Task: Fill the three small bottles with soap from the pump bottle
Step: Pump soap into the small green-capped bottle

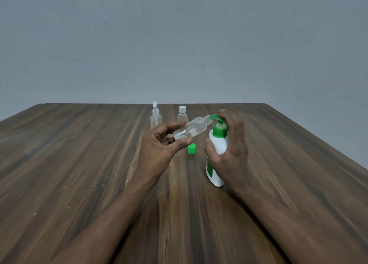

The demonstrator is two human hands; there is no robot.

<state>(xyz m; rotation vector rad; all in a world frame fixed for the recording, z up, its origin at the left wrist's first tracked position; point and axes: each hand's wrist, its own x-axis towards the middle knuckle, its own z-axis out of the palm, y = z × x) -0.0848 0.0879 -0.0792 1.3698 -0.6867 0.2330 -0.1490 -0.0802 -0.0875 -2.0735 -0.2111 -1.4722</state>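
Nearest me, the left forearm (111, 216) and right forearm (282, 214) ran up from the bottom of the frame over the dark wooden table (69, 164) toward its centre. The left hand (159, 146) pinched a clear small bottle (189, 129) between the thumb below and curled fingers above. It held the bottle off the table and tilted, open neck aimed up and right at the nozzle (213, 116) of the pump bottle (218, 146). Whether neck and nozzle touched I could not tell. The right hand (232, 144) wrapped that white bottle just right of centre, thumb and lower fingers curled round the body and the forefinger hooked over the green pump head. A green cap (191, 148) stood on the table between the hands. Above centre, a flip-top bottle (156, 117) with its lid up and a white-capped bottle (182, 115) stood upright side by side. I judged this the first fill, though I could not read how much soap was inside. The neck was narrow, so any drift of the left hand during a press would send soap down the outside and onto the fingers, making the grip slippery. A hard press could also rock the pump bottle, which looked to be leaning. Tilting the small bottle lower would let the soap run back out.
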